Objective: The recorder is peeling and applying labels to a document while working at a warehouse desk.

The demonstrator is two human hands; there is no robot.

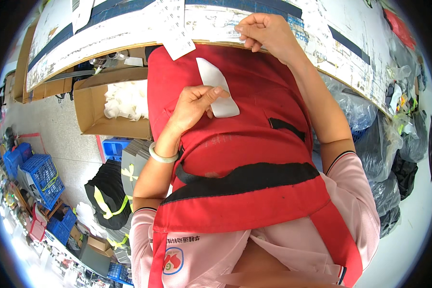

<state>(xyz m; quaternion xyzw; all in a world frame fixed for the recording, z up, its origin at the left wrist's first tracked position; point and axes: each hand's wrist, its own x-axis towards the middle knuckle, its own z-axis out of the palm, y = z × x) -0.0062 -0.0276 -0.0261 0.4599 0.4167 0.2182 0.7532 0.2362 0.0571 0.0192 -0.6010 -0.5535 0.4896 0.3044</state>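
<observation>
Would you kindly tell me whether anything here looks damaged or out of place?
The tabletop looks worn: its white covering is scuffed and marked. A printed paper strip hangs askew over its front edge. The white strip in the left hand shows no obvious damage.

Your head camera, the left of a side-by-side pair, looks steeply down your own front from head height, upright and unmirrored. The top of the frame lies away from you: the worktop [125, 33] crosses there, your apron [259, 141] fills the middle, and your shirt [293, 235] looms nearest along the bottom. Your left hand [189, 108] and right hand [272, 37] both fall in the upper half, fairly close. The wide fisheye also takes in the floor [65, 127] on your left, curving edges toward its dark rim.
</observation>
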